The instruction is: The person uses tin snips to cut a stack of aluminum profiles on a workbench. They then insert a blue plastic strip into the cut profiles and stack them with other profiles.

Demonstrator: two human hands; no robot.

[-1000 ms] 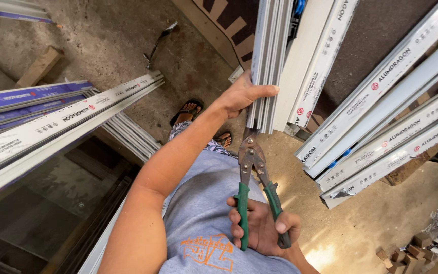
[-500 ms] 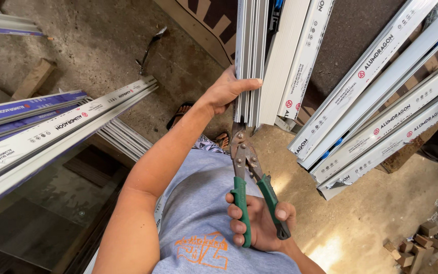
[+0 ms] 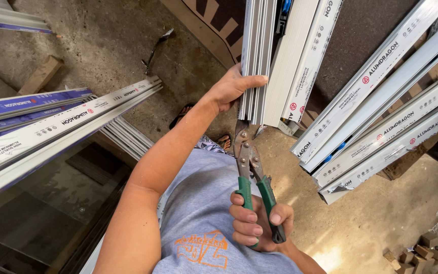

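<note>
Snips (image 3: pixel 249 167) with green handles sit nearest, the right hand (image 3: pixel 257 220) closed around them, blades up. Farther out, the left hand (image 3: pixel 231 89) grips the grey aluminium profile (image 3: pixel 255 56). Judged step: lining up a cut; next, blades must meet its end squarely.

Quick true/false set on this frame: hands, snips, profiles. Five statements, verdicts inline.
1. The right hand holds green-handled snips. True.
2. The left hand rests on the wooden block. False: it grips the end of a bundle of aluminium profiles; the wooden block lies apart on the floor.
3. The snips' handles are red. False: green.
4. The snips' blades point toward the gripped bundle. True.
5. Both hands hold the snips. False: only the right.
</note>
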